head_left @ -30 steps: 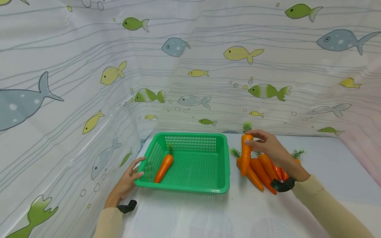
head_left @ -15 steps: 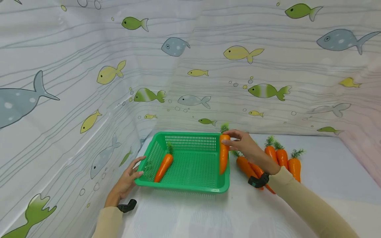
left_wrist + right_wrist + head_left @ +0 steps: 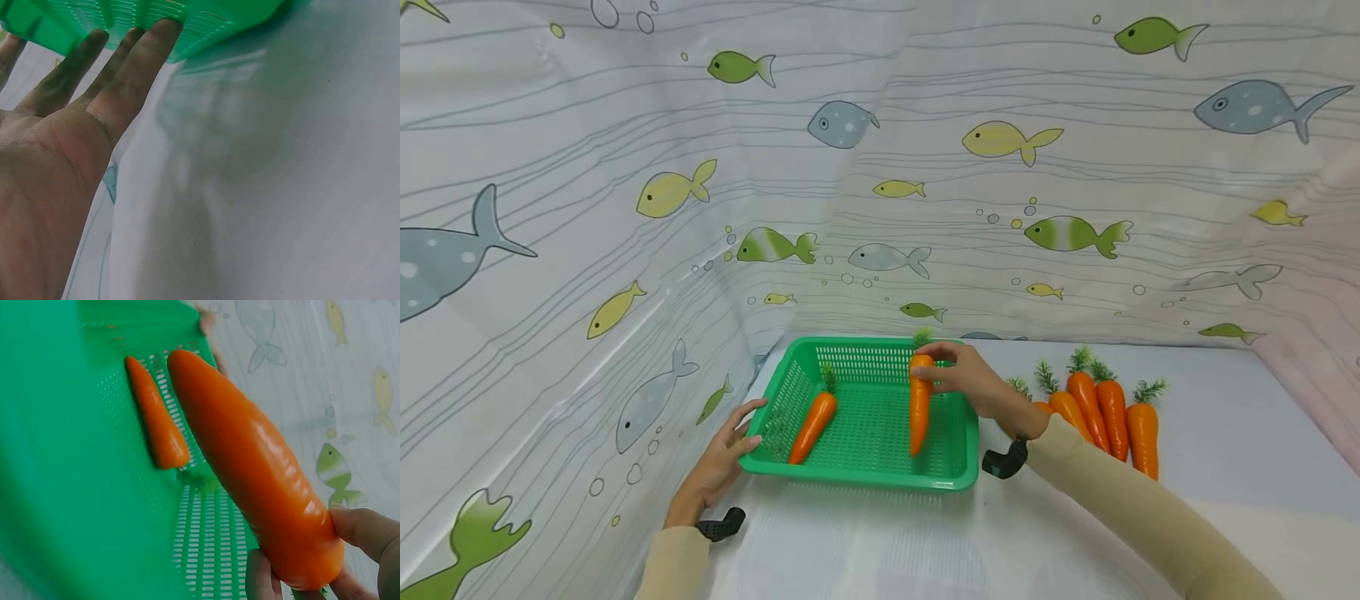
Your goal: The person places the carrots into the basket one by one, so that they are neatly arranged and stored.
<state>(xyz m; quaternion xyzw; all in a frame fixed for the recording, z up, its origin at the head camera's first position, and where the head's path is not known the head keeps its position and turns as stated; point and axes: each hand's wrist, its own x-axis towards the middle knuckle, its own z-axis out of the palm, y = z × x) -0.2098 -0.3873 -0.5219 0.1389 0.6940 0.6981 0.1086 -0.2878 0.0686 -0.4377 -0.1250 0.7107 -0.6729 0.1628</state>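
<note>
In the head view my right hand (image 3: 966, 377) pinches a carrot (image 3: 919, 408) near its leafy top, between thumb and fingers. The carrot hangs tip down over the right part of the green basket (image 3: 865, 478). Another carrot (image 3: 812, 427) lies along the basket's left side; the right wrist view shows this lying carrot (image 3: 157, 415) behind the held carrot (image 3: 250, 469). At the basket's left rim is my left hand (image 3: 722, 458), its thumb over the edge. The left wrist view shows the left hand's straight fingers (image 3: 134, 81) against the basket's outer wall (image 3: 206, 28).
Several carrots (image 3: 1111, 412) with green tops lie bunched to the right of the basket, partly behind my right forearm (image 3: 1120, 492). A fish-patterned sheet (image 3: 917, 208) stands behind the white table (image 3: 880, 550) and along its left side.
My right hand has carried the carrot left from above the pile, across the basket's right rim, to over its inside. My left hand has stayed at the rim.
</note>
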